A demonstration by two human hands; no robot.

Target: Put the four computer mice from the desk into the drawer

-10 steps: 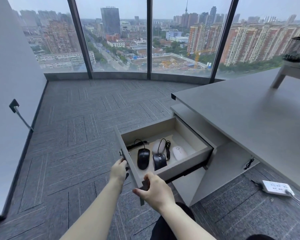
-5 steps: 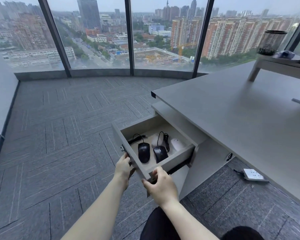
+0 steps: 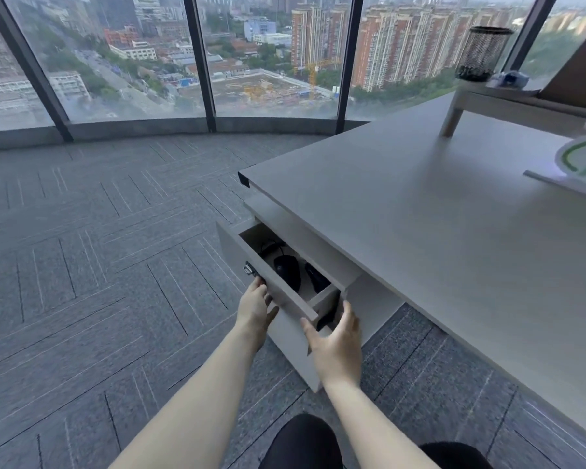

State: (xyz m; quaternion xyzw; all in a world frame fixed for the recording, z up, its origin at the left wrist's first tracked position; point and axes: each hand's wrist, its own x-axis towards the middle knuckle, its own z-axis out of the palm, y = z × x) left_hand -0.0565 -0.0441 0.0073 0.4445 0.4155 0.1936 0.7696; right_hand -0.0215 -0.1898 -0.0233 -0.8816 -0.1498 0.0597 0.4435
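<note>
The grey drawer (image 3: 271, 282) under the desk (image 3: 437, 231) stands only partly out. Inside it I see two black mice: one (image 3: 287, 270) on the left and another (image 3: 317, 277) to its right, with a black cable behind them. The other mice are hidden under the cabinet top. My left hand (image 3: 255, 308) presses flat against the drawer's front panel near its left end, by the small lock. My right hand (image 3: 335, 343) rests with spread fingers at the drawer's right front corner.
A raised shelf (image 3: 508, 99) with a black mesh pen holder (image 3: 482, 54) stands at the desk's far right. A white and green sign (image 3: 582, 157) sits on the right edge. Grey carpet floor stretches left toward tall windows. My dark-clothed knees show at the bottom.
The drawer has slid inward, from wide open to mostly in, with both hands following its front. The white mice have passed out of sight. The camera has shifted right.
</note>
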